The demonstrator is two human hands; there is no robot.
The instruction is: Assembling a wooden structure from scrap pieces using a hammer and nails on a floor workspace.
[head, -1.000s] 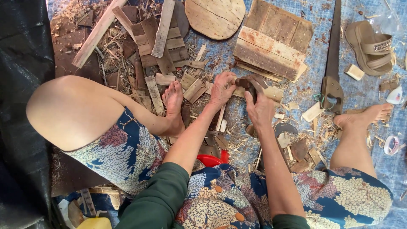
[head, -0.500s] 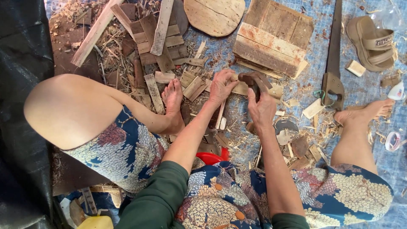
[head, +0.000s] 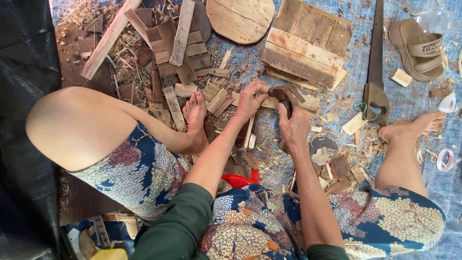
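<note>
So the right hand (head: 294, 126) had shifted its dark hammer (head: 285, 94) slightly; left hand (head: 250, 100) fingers kept pinching the wood strip (head: 269, 102) beside it.

We see a floor covered with a faded blue plastic tarp (head: 409, 103), strewn with pale wood shavings and chips. On the left lies a black plastic sheet (head: 24, 120), beside a patch of bare brown earth (head: 77, 53). Bright daylight falls evenly everywhere.

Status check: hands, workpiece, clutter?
Left hand pins wood strip. Right hand grips dark tool over it. Offcuts crowd the mat; handsaw lies right.
</note>
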